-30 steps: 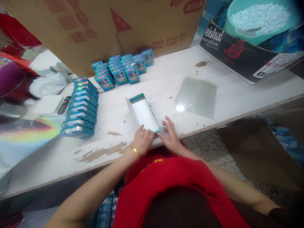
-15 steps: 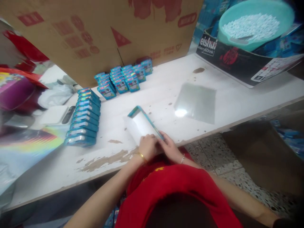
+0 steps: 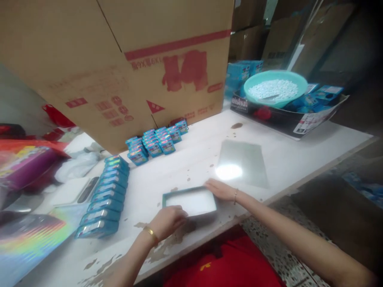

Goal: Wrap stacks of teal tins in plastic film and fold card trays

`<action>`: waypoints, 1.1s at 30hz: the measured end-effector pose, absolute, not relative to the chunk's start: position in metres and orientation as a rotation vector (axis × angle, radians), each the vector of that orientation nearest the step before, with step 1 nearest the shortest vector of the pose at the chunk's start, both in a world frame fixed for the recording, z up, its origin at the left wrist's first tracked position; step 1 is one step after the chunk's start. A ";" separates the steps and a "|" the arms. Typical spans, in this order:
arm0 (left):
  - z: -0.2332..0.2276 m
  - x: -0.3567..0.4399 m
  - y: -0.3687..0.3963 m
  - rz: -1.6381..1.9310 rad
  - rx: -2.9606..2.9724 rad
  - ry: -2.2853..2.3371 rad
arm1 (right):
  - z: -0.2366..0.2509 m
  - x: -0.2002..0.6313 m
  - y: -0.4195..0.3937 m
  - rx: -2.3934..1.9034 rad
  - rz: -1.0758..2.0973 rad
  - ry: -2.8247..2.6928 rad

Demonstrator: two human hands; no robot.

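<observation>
The open teal-edged tray box point(image 3: 190, 201) lies flat on the desk point(image 3: 287, 159), white inside facing up, right at the near edge between the two hands. The left hand point(image 3: 167, 220) is curled over the box's near-left corner, fingers bent onto the rim, gripping or pressing it; the right hand point(image 3: 220, 189) lies nearly flat and open against the far-right corner, holding nothing. As I judge it, the main risk is the edge: the box sits so near the desk's lip that a push from the right hand toward the body could tip it off. Thin card walls may also buckle under the left hand's press. Just left of the left hand stands a row of small teal packs point(image 3: 104, 197); a sweeping elbow could topple them. The clear plastic sheet point(image 3: 242, 163) beyond the right hand would slide easily if brushed.
</observation>
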State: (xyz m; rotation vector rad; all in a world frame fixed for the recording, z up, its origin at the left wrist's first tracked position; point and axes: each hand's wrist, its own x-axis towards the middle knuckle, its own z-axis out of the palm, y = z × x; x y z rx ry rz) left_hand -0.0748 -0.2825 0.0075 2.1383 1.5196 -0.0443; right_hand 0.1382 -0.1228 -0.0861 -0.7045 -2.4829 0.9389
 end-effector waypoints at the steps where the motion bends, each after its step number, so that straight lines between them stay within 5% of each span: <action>1: 0.002 -0.079 -0.278 -0.017 2.125 1.501 | -0.084 0.137 -0.114 -0.687 0.880 -2.531; 8: -0.034 -0.096 -0.238 0.054 1.616 1.462 | -0.052 0.130 -0.177 -0.684 0.394 -2.445; 16: -0.040 -0.085 -0.263 0.218 1.937 1.703 | -0.104 0.136 -0.226 -0.657 -0.094 -2.649; 20: -0.034 -0.078 -0.299 0.069 2.397 1.753 | -0.100 0.133 -0.222 -0.723 -0.093 -2.767; 33: -0.032 -0.088 -0.270 -0.352 2.106 1.617 | -0.066 0.115 -0.207 -0.950 0.389 -3.189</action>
